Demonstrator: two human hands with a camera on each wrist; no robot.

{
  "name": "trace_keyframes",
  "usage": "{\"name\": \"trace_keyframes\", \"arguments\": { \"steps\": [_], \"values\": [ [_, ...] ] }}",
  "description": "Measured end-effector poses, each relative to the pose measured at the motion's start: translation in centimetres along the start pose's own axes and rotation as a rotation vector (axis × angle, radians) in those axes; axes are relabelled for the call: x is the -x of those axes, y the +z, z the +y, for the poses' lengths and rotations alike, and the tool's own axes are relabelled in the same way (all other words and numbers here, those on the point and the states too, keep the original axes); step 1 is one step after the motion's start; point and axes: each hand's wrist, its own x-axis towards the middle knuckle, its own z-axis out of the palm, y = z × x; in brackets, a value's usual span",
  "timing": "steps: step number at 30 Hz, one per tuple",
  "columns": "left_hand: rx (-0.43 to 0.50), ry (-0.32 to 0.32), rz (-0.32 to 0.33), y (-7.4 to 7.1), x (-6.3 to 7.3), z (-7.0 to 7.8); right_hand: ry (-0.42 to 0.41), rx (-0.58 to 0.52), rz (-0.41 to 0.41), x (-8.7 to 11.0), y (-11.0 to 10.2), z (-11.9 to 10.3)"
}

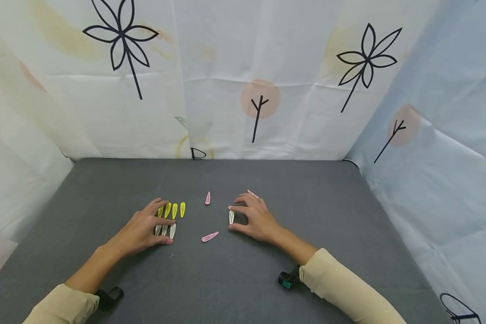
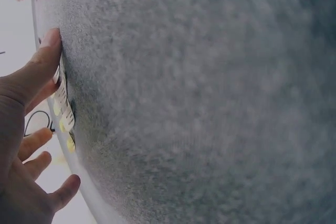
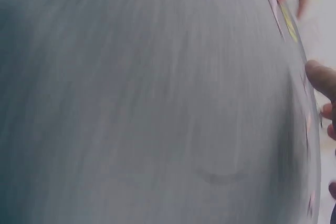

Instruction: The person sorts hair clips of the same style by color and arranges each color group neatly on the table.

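In the head view, my left hand has thumb and index finger at the two ends of a white snap hair clip, pinching it on the table. Two more white clips lie beside it, partly behind the fingers. Just above stands a row of several yellow hair clips. My right hand holds another white hair clip lengthwise between thumb and index finger. The left wrist view shows the left thumb close to the white clips; in the right wrist view the right thumb is at the edge.
Pink hair clips lie about the middle: one upper, one lower, and one behind the right fingers. A dark grey table carries everything. Patterned white cloth walls the back and sides.
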Motion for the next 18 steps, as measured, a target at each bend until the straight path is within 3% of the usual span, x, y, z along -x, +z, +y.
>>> {"name": "trace_keyframes", "arguments": {
  "steps": [9,18],
  "values": [
    [0.001,-0.02,-0.034,-0.4,-0.2,0.2,0.016,0.056,-0.189,-3.9,2.8,-5.1],
    [-0.012,-0.048,-0.041,-0.3,-0.1,0.0,-0.011,0.136,-0.232,-6.3,5.5,-8.5]
  ]
}}
